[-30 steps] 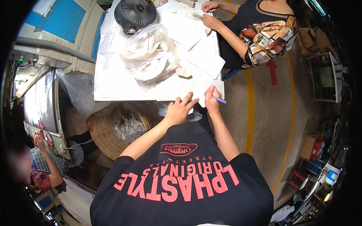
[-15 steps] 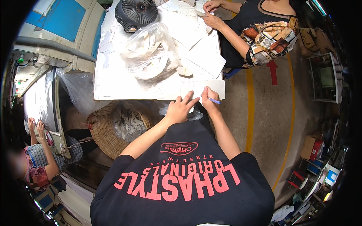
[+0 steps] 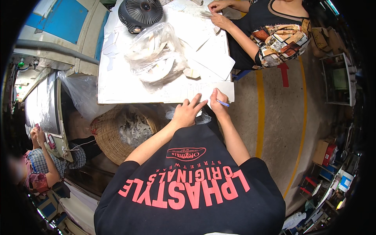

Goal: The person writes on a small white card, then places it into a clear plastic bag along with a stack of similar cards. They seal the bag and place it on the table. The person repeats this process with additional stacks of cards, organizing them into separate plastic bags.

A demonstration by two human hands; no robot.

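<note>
Shifted slightly toward nine o'clock: my right hand (image 3: pixel 218 99), clamped on a pen (image 3: pixel 223 103); at its eight o'clock, left hand (image 3: pixel 188 112), fingers apart, over paper (image 3: pixel 187 91) on the counter (image 3: pixel 111 84). Writing, I judge; next needs steady paper.

The person wears a loose black T-shirt (image 3: pixel 188 217) — short black sleeves (image 3: pixel 258 176), coral-red print on the front. In the view, an oval outlined badge (image 3: pixel 186 154) tops thin small letters, a bolder row, then huge curving block letters (image 3: pixel 184 194) — left hand (image 3: pixel 187 113) and right hand (image 3: pixel 218 100) are bare.
</note>
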